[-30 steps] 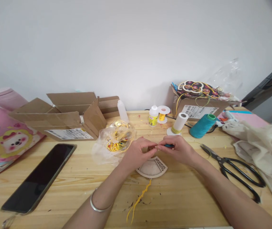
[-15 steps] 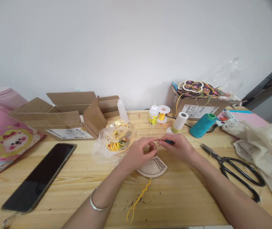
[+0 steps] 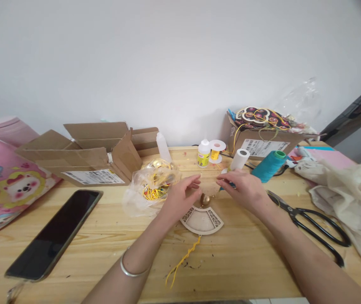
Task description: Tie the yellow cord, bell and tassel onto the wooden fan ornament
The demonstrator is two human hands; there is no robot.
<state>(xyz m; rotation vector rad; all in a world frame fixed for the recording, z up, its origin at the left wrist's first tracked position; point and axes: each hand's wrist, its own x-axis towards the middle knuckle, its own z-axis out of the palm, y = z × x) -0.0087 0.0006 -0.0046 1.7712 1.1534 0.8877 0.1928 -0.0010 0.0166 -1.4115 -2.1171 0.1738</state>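
Observation:
A fan-shaped wooden piece [image 3: 199, 221] with latticed ends lies flat on the table. A twisted yellow cord [image 3: 185, 258] trails from its lower edge. A round gold bell [image 3: 205, 199] sits at its top, between my hands. My left hand [image 3: 180, 197] hovers just left of the bell, fingers bent, with a gap between thumb and fingers. To the right, my right hand [image 3: 243, 189] has its thumb and fingertips pinched together. A small blue thing [image 3: 222, 188] shows below those fingers; the hand hides most of it and its kind is unclear.
Black-handled scissors [image 3: 307, 223] lie right of my right arm. Behind my hands stand a glue bottle [image 3: 203, 153], a yellow spool [image 3: 215, 154], a white roll [image 3: 240, 159] and a teal thread cone [image 3: 267, 165]. A plastic bag of cords [image 3: 155, 190], cardboard box [image 3: 117, 154] and phone [image 3: 54, 234] are left.
My hands, which met at the fingertips, have moved apart, the right one rightward. The bell and the top of the fan-shaped piece now show between them.

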